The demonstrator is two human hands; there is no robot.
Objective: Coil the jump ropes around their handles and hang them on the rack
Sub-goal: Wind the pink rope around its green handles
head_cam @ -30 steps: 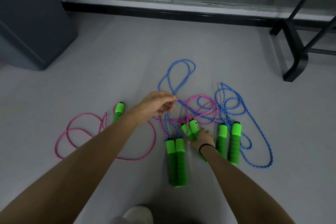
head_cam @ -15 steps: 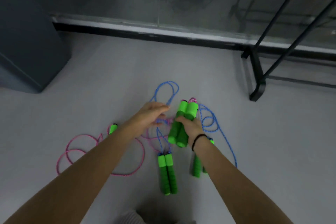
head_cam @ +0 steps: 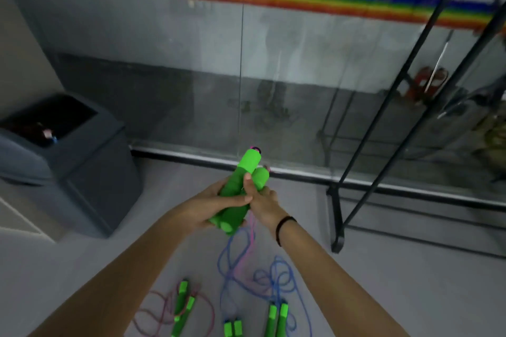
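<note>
**Open lane between grey bin (head_cam: 90, 172) and rack (head_cam: 335, 213)**

Blocked ahead by the glass wall (head_cam: 178, 76). Hemmed on the left by the grey bin, on the right by the rack, slanted black bars rising near the right hand (head_cam: 264, 200). Free air above the held handles (head_cam: 242, 178), up to the glass. Below, floor (head_cam: 410, 295) strewn with blue rope (head_cam: 221, 262), pink rope (head_cam: 212, 312) and loose handles (head_cam: 275, 319); bare farther right.

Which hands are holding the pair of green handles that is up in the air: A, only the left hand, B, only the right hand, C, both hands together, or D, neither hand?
C: the left hand curls under the green handles with its thumb across them, and the right hand grips them from the other side.
</note>
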